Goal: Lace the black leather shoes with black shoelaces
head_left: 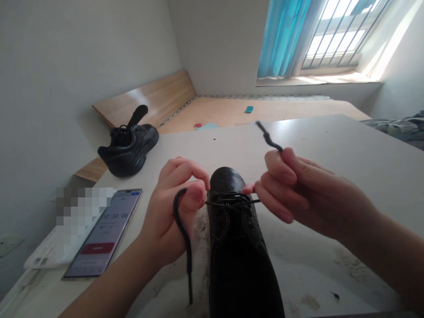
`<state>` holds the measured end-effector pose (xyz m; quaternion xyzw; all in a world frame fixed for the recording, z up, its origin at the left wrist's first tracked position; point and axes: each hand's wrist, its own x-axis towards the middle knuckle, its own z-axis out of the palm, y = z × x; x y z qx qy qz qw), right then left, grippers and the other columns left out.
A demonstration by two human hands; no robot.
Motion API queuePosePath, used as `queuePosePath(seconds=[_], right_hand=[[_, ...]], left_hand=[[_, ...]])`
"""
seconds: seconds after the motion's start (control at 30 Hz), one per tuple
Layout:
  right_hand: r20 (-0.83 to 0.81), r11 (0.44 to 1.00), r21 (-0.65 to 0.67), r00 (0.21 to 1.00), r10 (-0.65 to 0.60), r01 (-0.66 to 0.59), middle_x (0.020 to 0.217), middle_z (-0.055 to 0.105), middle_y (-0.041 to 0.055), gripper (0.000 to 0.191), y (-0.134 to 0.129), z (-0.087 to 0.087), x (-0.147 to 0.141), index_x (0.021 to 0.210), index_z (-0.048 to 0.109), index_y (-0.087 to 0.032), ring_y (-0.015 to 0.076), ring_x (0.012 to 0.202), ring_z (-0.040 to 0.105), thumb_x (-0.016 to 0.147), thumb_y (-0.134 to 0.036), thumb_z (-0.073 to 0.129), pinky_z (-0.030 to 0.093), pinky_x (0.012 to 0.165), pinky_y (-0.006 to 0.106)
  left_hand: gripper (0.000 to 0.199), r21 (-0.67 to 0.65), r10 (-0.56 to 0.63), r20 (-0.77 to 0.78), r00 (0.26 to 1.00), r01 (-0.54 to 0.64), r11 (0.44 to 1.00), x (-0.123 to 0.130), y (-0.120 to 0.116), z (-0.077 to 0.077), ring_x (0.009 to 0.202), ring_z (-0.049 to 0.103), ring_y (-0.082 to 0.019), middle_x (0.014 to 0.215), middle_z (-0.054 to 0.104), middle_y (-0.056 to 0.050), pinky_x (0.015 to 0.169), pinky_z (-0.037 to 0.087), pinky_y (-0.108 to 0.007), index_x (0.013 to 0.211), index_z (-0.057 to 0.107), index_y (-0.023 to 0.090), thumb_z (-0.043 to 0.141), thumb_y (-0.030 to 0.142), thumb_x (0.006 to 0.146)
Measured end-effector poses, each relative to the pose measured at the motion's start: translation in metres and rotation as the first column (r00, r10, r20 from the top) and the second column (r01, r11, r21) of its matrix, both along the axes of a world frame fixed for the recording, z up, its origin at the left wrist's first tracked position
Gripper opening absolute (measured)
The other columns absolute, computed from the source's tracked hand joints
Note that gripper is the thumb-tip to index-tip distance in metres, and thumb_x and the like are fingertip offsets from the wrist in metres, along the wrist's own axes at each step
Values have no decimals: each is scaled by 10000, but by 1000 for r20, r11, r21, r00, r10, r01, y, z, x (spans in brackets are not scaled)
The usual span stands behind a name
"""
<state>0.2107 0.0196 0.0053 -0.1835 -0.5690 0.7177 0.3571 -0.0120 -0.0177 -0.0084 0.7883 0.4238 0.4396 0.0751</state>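
Observation:
A black shoe (228,181) points away from me on the white table, its lace crossed over the front eyelets. To its left, my left hand (179,198) is closed on one lace end, pinched between thumb and fingers; the loose part (187,247) hangs down over the hand. On the right side, my right hand (288,185) grips the other end, whose tip (270,140) sticks up above the thumb and forefinger. Between both hands the lace runs low across the shoe's throat and looks taut.
Another black shoe (127,152) stands at the table's left edge. A phone (106,229) showing a timer lies at the left, beside a white object (46,251). Behind the white table (308,141) is a wooden surface (218,108) with a small blue item (249,109).

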Motion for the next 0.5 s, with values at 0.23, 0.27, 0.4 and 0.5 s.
queuePosePath(seconds=[0.23,0.27,0.4,0.5], right_hand=[[344,996,-4,935,87,-91,522,219,-89,398,11,5,15,730,488,-226,91,463,202,987,-524,432,509,684,317],[417,998,43,908,28,-50,529,250,-83,390,12,3,15,762,524,-221,91,466,231,977,-535,440,503,650,314],[684,854,506,548,-481,119,800,562,25,477,20,-13,16,1217,578,-240,172,655,526,937,-601,441,489,650,375],[547,596,803,357,-757,32,1183,564,113,565,25,-22,17,1396,450,-230,282,999,562,951,-576,417,459,858,505]], left_hand=[[514,-521,181,-229,956,-278,807,-8,6,2,640,538,-193,635,559,-8,639,413,-326,580,456,215,347,538,964],[529,-588,146,-305,941,-307,748,-10,7,2,593,540,-193,594,559,-8,584,396,-317,567,468,215,359,566,948],[395,-518,165,-499,851,-445,731,-17,16,2,653,602,-234,679,642,-39,611,407,-336,797,645,201,429,510,917],[518,-259,369,-437,820,-507,822,-19,18,3,894,615,-273,1036,646,-99,794,445,-415,1327,486,154,533,386,867]])
